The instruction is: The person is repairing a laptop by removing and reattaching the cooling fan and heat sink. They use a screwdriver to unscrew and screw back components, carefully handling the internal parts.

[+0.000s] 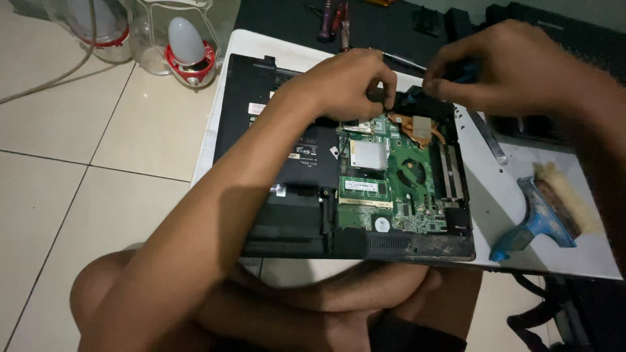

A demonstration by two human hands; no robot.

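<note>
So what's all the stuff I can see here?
Opened black laptop base: one, on the white board.
Green circuit board: one, inside the laptop.
Black fan part: one, at the laptop's far edge, between both hands.
Blue-handled brush: one, right side of the board.
White board: one, on the tiled floor.
Red-and-white lamp-like things: two, far left on the floor.
Screwdrivers: a few, on the dark mat behind.
Left hand: pinching the fan part.
Right hand: touching it too.

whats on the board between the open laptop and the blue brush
In the head view, only bare white board lies between the laptop and the blue-handled brush; nothing sits on that stretch.
</note>
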